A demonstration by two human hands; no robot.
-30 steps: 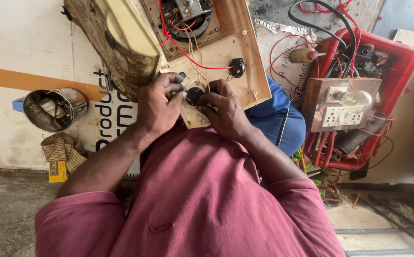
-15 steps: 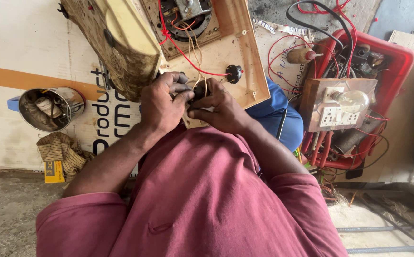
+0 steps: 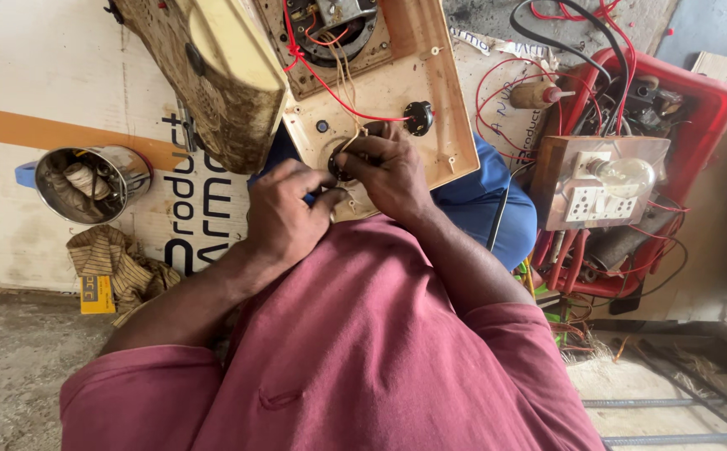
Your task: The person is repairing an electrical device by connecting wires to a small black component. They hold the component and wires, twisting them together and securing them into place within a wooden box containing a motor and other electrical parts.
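1. Light: you work in even, soft daylight; bright, no hard source visible.
2. Shadows: faint, pooled just below your hands, near the cream panel (image 3: 397, 92).
3. Glare: mild sheen on the bulb (image 3: 622, 175), right of the panel.
4. Focus: sharp throughout; slight stretching at the edges far from the panel.

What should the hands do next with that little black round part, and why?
Probably keep the left hand steadying the cream base while the right hand seats the black round part. Both hands pinch at it, its thin wires run up toward the motor, and it looks unsettled in its hole.
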